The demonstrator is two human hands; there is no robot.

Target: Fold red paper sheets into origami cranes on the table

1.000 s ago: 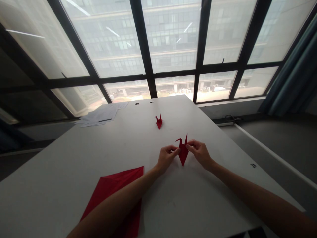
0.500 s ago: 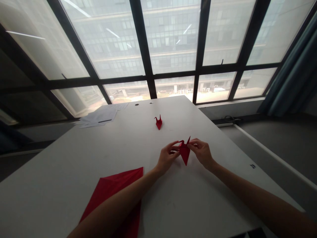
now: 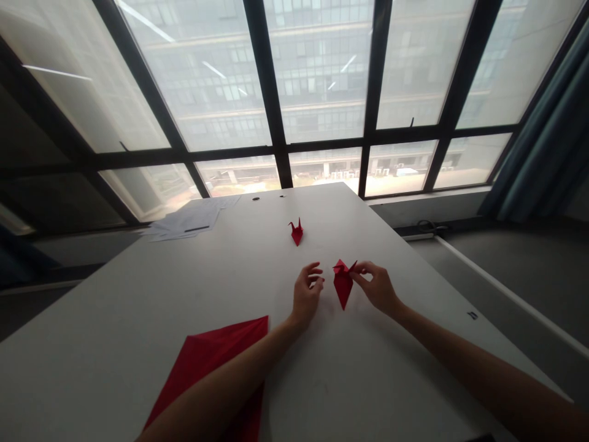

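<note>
A red folded paper crane (image 3: 343, 288) hangs from my right hand (image 3: 375, 285), whose thumb and fingers pinch it at its right side. To the left of the crane, my left hand (image 3: 308, 293) is apart from it, fingers spread and curved, holding nothing. Farther back on the white table stands a smaller-looking red paper crane (image 3: 297, 234) with two upright points. A large red sheet (image 3: 216, 359) with crease lines lies at the front left, partly covered by my left forearm.
White papers (image 3: 184, 220) with a dark pen-like item on them lie at the table's back left. The white table (image 3: 115, 319) reaches toward tall windows. A blue curtain (image 3: 529, 147) hangs at the right, and a white rail runs beside the table.
My left hand has let go of the crane and moved a little left, its fingers opening. The crane has tilted in my right hand. The view has shifted slightly.
</note>
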